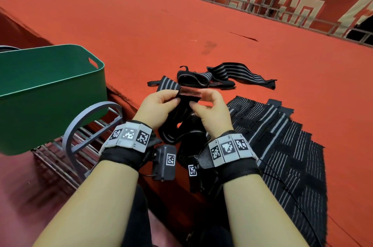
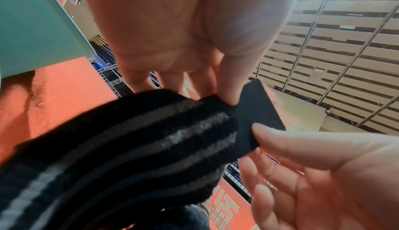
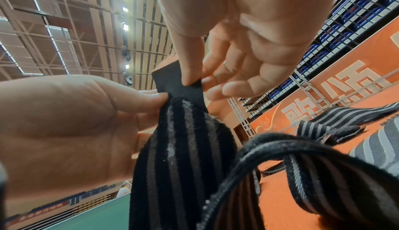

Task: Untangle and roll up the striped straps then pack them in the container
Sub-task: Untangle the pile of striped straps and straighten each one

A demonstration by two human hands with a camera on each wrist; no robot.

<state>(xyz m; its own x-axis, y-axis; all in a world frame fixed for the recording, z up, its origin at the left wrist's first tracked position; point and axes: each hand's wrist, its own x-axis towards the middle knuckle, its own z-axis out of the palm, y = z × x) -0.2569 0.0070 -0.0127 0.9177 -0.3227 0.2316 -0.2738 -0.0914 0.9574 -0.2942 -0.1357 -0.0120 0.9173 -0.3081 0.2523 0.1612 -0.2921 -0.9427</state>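
Black grey-striped straps (image 1: 240,74), green container (image 1: 50,89)

Dim indoor light, ceiling lamps glaring, wide-angle edge warping, blurred close-ups

Left hand (image 2: 172,34), right hand (image 2: 323,174) pinching striped strap (image 2: 140,140)

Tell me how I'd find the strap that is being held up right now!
Start at the big green container on the left, then look right to the two hands: left hand, right hand. They pinch the plain black end tab of one striped strap between them. It's the only strap lifted off the red carpet; the others lie flat beyond and to the right.
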